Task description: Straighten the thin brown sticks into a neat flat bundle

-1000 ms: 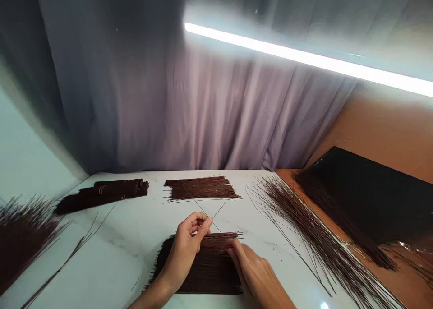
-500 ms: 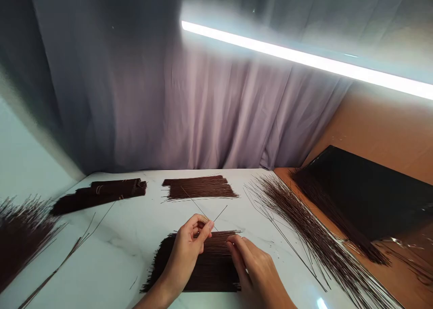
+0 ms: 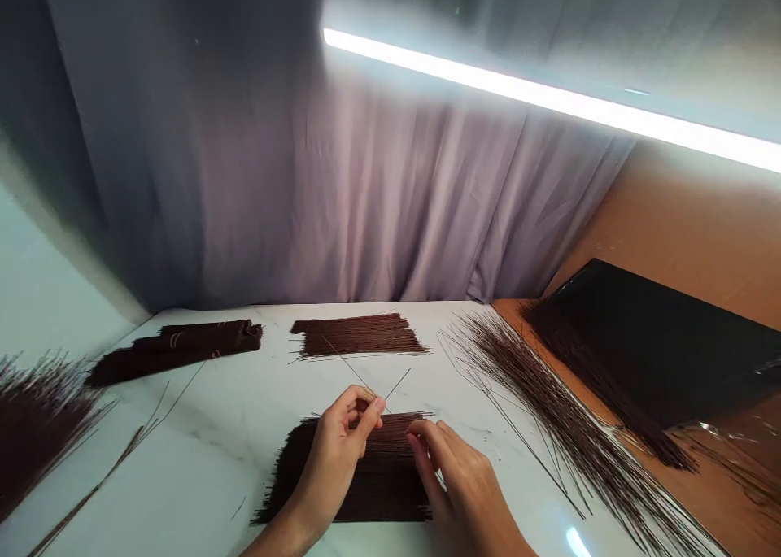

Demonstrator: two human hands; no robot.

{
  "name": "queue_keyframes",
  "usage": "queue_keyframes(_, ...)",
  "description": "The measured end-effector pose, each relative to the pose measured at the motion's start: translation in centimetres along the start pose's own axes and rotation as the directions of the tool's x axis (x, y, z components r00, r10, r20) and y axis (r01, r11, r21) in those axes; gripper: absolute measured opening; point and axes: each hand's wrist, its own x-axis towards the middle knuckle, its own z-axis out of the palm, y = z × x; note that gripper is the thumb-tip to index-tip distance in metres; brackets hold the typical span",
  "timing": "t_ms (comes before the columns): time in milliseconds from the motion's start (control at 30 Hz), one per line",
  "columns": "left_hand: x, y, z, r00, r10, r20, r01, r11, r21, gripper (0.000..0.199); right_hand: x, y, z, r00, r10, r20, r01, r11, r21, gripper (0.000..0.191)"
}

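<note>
some neat piles, lots of loose sticks left

from far off, i have the left hand over the near pile, its thumb and fingers pinched on thin sticks that seem to cross. the right hand is bent at the right end of the near pile, thumb and finger close together; i can't tell if they grip a stick. the near pile lies flat on the white table, sticks side by side, its left end a bit ragged.

i think part of the work is done. past the near pile, well apart, is a flat stack. past it and to the left, dark bundles have what look like pale bands. i see no band on the near pile.

plenty looks left. right of the near pile is a big loose bunch, and farther right another dark bunch lies by a black sheet. left of it are some long stray sticks and, farther out, a bushy bunch.
</note>
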Motion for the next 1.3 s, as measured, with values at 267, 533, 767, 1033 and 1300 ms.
queue_keyframes(267,-1.7,3.4,-0.3,0.944,-0.014,0.330,-0.046,0.984,0.173,0.028,3.7,1.2,-3.8,0.979,0.054,0.196,-0.068,0.996,0.065,0.021)
queue_keyframes(533,-1.6,3.7,-0.4,0.938,-0.015,0.348,-0.116,0.929,0.352,0.030,6.6,-0.6,-9.2,0.940,-0.189,0.285,0.185,0.982,0.041,0.018)
queue_keyframes(767,-1.9,3.9,-0.2,0.979,0.023,0.203,-0.088,0.944,0.319,0.031,0.6,-0.7,-4.9,0.986,0.014,0.167,-0.040,0.987,0.153,0.022)
queue_keyframes(1033,-2.3,3.4,-0.3,0.929,-0.074,0.364,-0.035,0.958,0.285,0.031,7.7,1.3,-8.1,0.915,-0.088,0.393,-0.050,0.943,0.328,0.026)
queue_keyframes(1300,-1.7,3.8,-1.2,0.965,-0.059,0.254,0.015,0.985,0.170,0.037,1.2,-1.9,-4.8,0.954,0.169,0.249,-0.267,0.858,0.438,0.031)
